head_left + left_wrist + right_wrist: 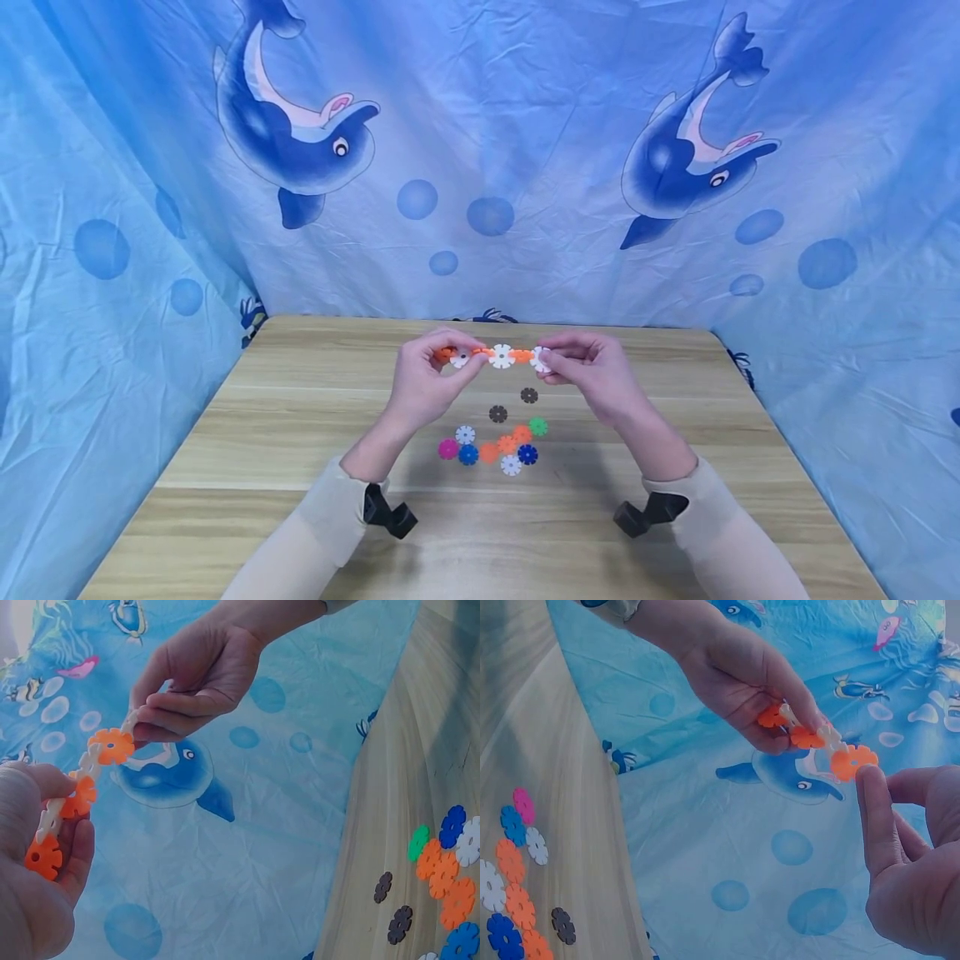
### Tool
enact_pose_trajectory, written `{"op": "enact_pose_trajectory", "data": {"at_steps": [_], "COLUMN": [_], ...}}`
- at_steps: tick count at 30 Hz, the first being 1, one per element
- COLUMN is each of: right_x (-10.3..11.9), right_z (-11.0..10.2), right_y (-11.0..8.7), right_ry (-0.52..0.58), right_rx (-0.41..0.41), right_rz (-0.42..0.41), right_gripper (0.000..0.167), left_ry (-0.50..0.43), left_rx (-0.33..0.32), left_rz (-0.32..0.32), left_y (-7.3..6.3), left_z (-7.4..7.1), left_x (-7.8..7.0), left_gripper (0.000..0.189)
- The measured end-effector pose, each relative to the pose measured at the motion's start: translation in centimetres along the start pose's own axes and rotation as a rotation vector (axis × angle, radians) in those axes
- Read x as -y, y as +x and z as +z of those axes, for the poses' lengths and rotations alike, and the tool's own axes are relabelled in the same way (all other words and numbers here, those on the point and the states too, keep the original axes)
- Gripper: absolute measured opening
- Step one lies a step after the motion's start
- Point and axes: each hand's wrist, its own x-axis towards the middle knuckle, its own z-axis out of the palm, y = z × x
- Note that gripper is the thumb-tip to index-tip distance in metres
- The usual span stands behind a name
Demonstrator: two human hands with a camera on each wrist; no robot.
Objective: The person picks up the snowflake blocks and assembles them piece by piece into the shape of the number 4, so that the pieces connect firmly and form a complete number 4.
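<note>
Both hands hold up a row of interlocking snowflake discs [502,357], alternating orange and white, above the far part of the table. My left hand [429,377] pinches the row's left part between thumb and fingers; an orange disc [43,857] shows at that end, beside the palm. At the other end, my right hand [596,372] pinches a white disc [540,359] between thumb and fingertips. Next to that white disc sits an orange disc [853,761], joined on edge to its neighbours. In the right wrist view the right fingers mostly hide the end white disc.
Loose discs lie on the wooden table [300,450] below the hands: several orange ones [507,444], a green [537,426], a pink [448,449], blue ones [527,454], white ones [511,465] and two dark brown ones [498,414]. A blue dolphin-print curtain [525,275] surrounds the table.
</note>
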Motion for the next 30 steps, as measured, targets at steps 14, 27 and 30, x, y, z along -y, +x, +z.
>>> {"op": "enact_pose_trajectory", "data": {"at_steps": [14,27,30], "right_x": [0.9,-0.3,-1.7], "right_z": [0.3,-0.6,-1.2], "right_y": [0.0,0.7,1.0], "right_ry": [-0.115,-0.224,-0.377], "right_rx": [-0.012,-0.007,0.013], "right_rz": [0.053,-0.116,-0.150], "right_gripper": [0.030,0.030,0.022], "left_ry": [0.044,-0.005,-0.030], "left_rx": [0.029,-0.069,-0.077], "left_rz": [0.077,0.027,0.018], "left_y": [0.2,0.8,0.7], "left_z": [0.4,-0.2,-0.5], "left_x": [0.1,-0.5,-0.6], "left_gripper": [0.005,0.008,0.009]}}
